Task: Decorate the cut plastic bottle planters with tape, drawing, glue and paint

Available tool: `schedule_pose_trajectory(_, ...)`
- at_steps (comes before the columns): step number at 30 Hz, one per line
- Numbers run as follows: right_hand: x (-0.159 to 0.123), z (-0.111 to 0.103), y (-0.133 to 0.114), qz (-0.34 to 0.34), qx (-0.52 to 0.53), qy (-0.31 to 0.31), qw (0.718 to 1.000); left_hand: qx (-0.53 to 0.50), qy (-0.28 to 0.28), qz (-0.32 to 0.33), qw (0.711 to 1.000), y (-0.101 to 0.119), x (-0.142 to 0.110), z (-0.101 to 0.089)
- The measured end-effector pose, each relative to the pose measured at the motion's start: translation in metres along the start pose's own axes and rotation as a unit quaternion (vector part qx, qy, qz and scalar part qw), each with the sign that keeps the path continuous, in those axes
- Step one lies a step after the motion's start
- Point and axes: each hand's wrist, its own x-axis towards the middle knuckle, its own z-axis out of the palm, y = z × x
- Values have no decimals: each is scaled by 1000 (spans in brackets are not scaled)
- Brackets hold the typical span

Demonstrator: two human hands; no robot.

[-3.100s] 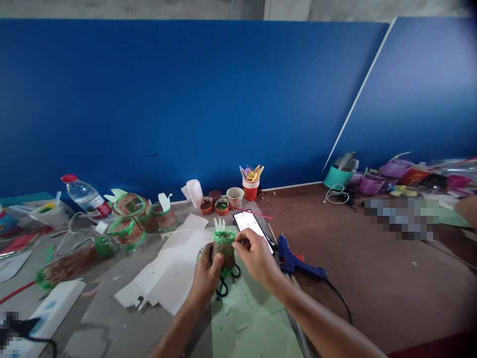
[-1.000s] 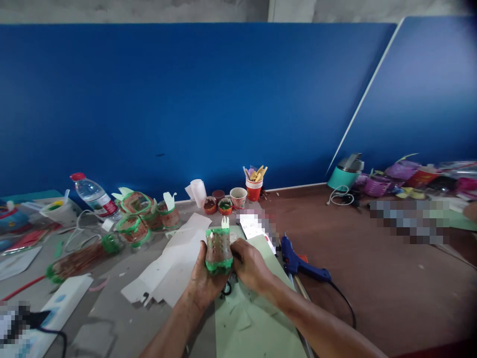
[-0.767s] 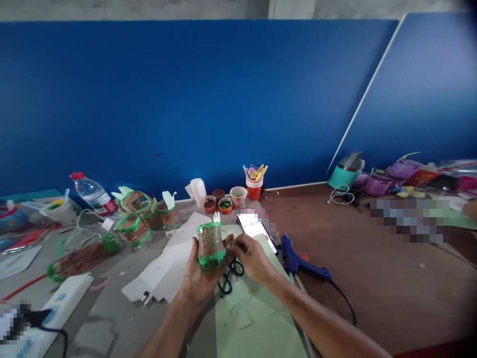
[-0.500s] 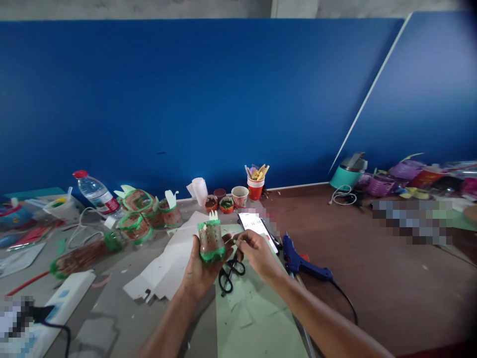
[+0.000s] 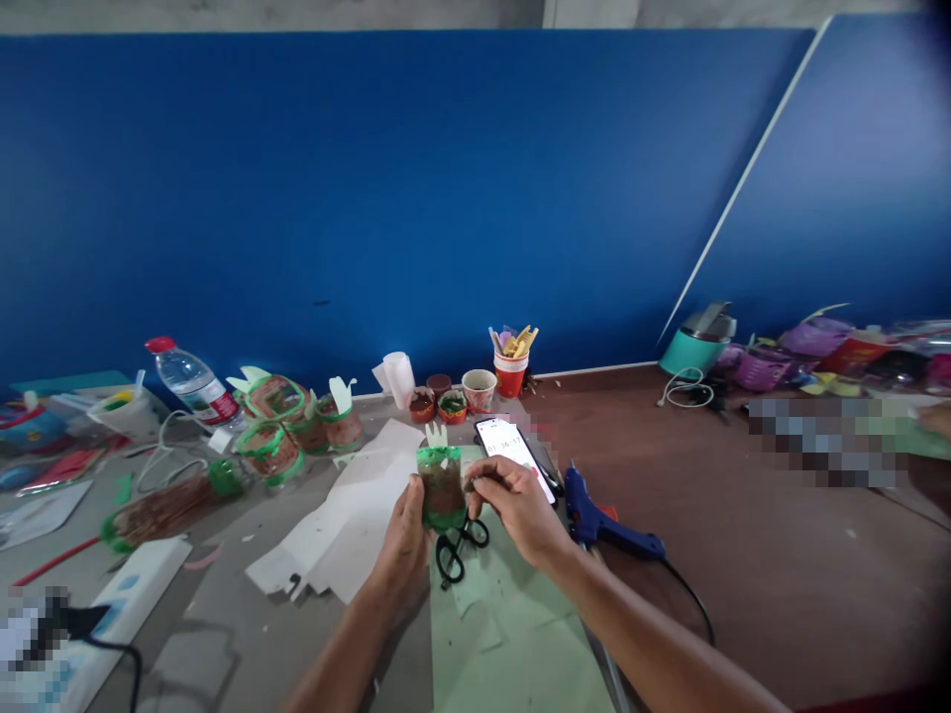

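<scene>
My left hand [image 5: 405,530] is wrapped round a cut plastic bottle cup [image 5: 444,492], brownish with green top and bottom edges. A pale fork-shaped piece [image 5: 436,434] stands up at its rim. Close by the cup's right side, my right hand [image 5: 516,503] has its thumb and fingers pinched together. What they hold is too small to make out. Below the cup, black-handled scissors [image 5: 451,560] lie on a pale green sheet [image 5: 512,634]. Just beyond my right hand is a phone [image 5: 499,437] with a running timer.
A blue glue gun [image 5: 609,530] with a cord lies right of my hands. White paper [image 5: 334,535] spreads to the left. Behind stand similar green-edged cups [image 5: 271,451], a water bottle [image 5: 189,381], small paint cups [image 5: 452,406] and a cup of plastic forks [image 5: 509,376]. At far right is another person's hand [image 5: 937,419].
My left hand has turned the cup and shifted it slightly right and down, closer to my right hand. My right hand keeps its pinch and has barely moved.
</scene>
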Motion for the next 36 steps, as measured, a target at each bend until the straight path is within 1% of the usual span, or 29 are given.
schedule_pose_trajectory(3,-1,1,-2,-7,-7,11,1000,50,2,25,998,-1,-1,2)
schedule_pose_trajectory(5,0,1,-3,-14,-15,14,1000,75,4,31,997,-2,0,3)
schedule_pose_trajectory(7,0,0,-4,-35,-34,16,999,99,10,32,995,-2,0,3)
schedule_pose_trajectory(11,-2,-1,-8,-100,-102,32,989,144,10,43,989,1,1,3)
schedule_pose_trajectory(15,-6,-1,-9,-97,-177,40,979,175,19,78,981,4,1,4)
schedule_pose_trajectory(17,-7,-1,-7,-123,-227,47,965,175,16,89,980,5,1,5)
schedule_pose_trajectory(21,-7,-2,-3,-241,-320,45,915,179,5,101,979,5,0,5)
schedule_pose_trajectory(23,-7,-3,-1,-294,-344,38,891,190,3,109,976,5,-1,5)
schedule_pose_trajectory(26,-6,-4,2,-344,-372,39,861,235,10,112,966,7,-3,7)
schedule_pose_trajectory(29,-6,-5,4,-362,-403,43,839,277,18,112,954,9,-4,9)
schedule_pose_trajectory(31,-6,-6,4,-367,-419,44,829,281,14,108,954,10,-5,10)
schedule_pose_trajectory(36,-6,-6,2,-358,-432,44,827,271,9,104,957,10,-6,11)
